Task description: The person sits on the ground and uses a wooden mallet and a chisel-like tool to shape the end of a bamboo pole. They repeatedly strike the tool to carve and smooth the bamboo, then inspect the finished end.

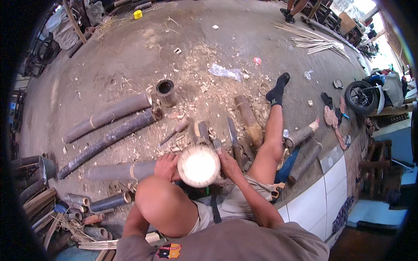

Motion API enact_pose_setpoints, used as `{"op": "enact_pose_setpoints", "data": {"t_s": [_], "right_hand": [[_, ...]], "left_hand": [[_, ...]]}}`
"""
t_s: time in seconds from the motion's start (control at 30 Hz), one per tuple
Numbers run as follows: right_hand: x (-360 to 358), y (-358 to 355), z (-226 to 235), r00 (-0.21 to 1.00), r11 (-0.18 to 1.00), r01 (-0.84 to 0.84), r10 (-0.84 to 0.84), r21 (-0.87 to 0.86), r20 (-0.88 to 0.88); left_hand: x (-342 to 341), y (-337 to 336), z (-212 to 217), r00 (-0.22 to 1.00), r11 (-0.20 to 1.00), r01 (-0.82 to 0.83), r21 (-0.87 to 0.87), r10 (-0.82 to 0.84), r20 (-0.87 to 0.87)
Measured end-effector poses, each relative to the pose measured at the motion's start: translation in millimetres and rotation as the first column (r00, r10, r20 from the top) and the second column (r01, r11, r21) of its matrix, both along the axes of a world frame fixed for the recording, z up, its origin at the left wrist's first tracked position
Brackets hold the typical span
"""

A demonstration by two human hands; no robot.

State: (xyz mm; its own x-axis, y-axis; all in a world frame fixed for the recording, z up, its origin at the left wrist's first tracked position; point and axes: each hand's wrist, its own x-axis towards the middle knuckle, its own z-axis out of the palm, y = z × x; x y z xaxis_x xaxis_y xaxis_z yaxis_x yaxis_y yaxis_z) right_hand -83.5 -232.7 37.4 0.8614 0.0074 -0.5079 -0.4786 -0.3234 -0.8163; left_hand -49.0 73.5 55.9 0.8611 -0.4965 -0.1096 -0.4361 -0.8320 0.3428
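A round piece with a bright, pale top and a ribbed rim (199, 166), seemingly a bamboo section, stands between my legs. My left hand (166, 166) grips its left side, fingers curled. At its right edge my right hand (228, 163) is closed, thumb up; a short greyish bar (216, 142) shows by the thumb, but what the hand holds is unclear. Just beyond lie a wooden-handled chisel (180, 125), a long dark blade (233, 135) and a short bamboo piece (201, 130). The underside of the round piece is hidden.
Bamboo poles (111, 114) lie at left, with an upright hollow bamboo tube (166, 92) beside them. More bamboo pieces (300, 135) rest right of my leg. Shavings cover the floor. A motorbike wheel (361, 97) and a bundle of sticks (311, 38) are farther right.
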Motion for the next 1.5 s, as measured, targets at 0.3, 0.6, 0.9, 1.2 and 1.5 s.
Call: {"op": "enact_pose_setpoints", "data": {"t_s": [0.3,0.6,0.9,1.2,1.5], "right_hand": [[-10.0,-10.8,-73.0,0.973,0.983,-0.184,0.185,-0.021,0.139],[12.0,-6.1,-4.6,0.939,0.970,0.070,-0.142,0.231,0.312],[31.9,18.9,161.9,0.778,0.764,-0.246,-0.211,0.597,0.591],[85.2,41.8,175.9,0.853,0.788,0.093,-0.378,0.608,0.360],[182.9,60.2,165.5,0.843,0.755,0.170,-0.444,0.634,0.303]], "left_hand": [[12.8,2.0,-18.5,0.930,0.998,0.060,0.007,-0.054,-0.364],[54.2,15.4,-29.4,0.973,0.999,0.039,0.038,-0.030,-0.229],[51.1,6.6,-50.7,0.976,0.999,-0.042,-0.020,0.037,-0.217],[25.2,-1.7,-49.9,0.986,0.989,-0.149,0.011,0.149,-0.073],[-4.1,37.0,-82.4,0.780,0.694,-0.625,-0.356,0.568,-0.262]]}}
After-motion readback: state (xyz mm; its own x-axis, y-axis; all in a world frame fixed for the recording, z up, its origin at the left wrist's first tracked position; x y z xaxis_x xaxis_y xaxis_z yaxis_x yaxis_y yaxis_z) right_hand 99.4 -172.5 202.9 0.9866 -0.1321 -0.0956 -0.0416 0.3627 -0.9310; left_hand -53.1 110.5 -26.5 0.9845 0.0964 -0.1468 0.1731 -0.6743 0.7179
